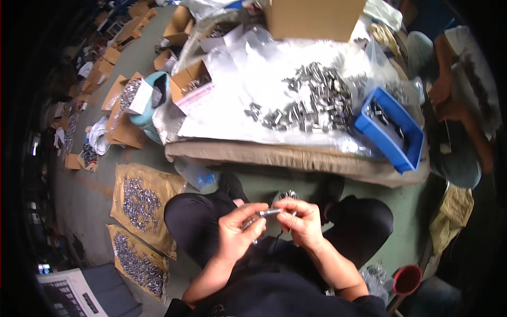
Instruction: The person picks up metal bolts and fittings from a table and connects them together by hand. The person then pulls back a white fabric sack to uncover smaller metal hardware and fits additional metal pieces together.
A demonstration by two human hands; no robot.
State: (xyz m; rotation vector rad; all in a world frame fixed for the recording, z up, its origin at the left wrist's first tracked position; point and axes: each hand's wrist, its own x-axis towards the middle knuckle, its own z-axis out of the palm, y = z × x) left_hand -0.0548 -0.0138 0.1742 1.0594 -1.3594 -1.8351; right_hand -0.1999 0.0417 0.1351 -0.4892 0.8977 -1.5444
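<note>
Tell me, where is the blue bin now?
In the head view, the blue bin sits at the right end of the low table, just right of the pile of metal parts, holding a few parts.

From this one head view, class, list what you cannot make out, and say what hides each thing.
- Small metal part between the left hand and right hand: fingers cover most of it; shape unclear.
- Blue bin: contents too small and blurred.
- Other person at right: cut off by the dark rim.
- Red cup: inside not visible.
- Sacks of metal pieces: single pieces too small.
</note>
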